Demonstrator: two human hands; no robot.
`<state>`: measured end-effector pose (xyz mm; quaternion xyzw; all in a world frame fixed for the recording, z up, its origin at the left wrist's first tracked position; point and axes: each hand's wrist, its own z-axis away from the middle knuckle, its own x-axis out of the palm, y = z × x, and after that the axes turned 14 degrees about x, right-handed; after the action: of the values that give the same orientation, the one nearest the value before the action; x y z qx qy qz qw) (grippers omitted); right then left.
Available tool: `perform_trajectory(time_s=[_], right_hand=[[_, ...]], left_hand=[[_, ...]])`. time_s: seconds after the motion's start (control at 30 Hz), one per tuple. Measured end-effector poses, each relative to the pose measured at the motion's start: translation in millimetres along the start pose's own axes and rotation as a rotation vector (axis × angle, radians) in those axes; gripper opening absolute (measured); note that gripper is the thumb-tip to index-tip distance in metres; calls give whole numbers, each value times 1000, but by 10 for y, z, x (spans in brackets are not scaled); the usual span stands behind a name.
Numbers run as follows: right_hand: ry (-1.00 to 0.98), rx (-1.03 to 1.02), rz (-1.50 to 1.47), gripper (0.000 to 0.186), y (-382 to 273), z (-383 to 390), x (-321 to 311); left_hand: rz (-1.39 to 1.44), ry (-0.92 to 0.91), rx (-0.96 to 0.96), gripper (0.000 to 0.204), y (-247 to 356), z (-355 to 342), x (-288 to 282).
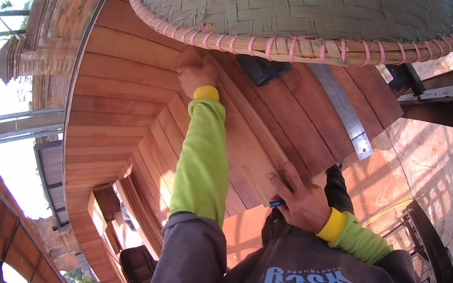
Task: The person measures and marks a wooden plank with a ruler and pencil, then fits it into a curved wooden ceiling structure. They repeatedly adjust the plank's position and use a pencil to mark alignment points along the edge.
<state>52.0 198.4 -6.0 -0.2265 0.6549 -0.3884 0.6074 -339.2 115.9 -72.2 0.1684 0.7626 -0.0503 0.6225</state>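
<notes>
My left hand [196, 75], at the end of a stretched green sleeve, is closed on the far end of a loose reddish wooden plank [250, 137]. My right hand [304, 203] is at the plank's near end, two fingers resting on the wood and the others curled around a small blue pen-like item [277, 203]. Just right of the plank, a steel ruler [337, 107] lies on darker boards [315, 126]. A dark object [259, 69] sits near the plank's far end, partly hidden under the rim of a woven bamboo tray [299, 1].
A curved wall of wooden slats [101, 85] sweeps around the left, with stacked strips [139, 211] lower down. Dark metal framework [425, 237] stands at lower right beside sunlit flooring [439, 177]. A black padded object [137, 269] is at lower left.
</notes>
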Motion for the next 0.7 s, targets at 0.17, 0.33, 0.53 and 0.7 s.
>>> perform_trajectory(time_s=[0.17,0.33,0.53,0.7], right_hand=[[-29,17,-1,57,-10,-20,-5],[11,10,15,62,-8,9,56],[9,-11,45,60,-36,-8,30],[-2,-50,67,64,-31,-19,18]], left_hand=[[39,12,-170,81,401,146,-304],[68,17,-281,76,577,177,-491],[6,52,-300,74,597,216,-429],[187,65,-276,66,500,197,-377]])
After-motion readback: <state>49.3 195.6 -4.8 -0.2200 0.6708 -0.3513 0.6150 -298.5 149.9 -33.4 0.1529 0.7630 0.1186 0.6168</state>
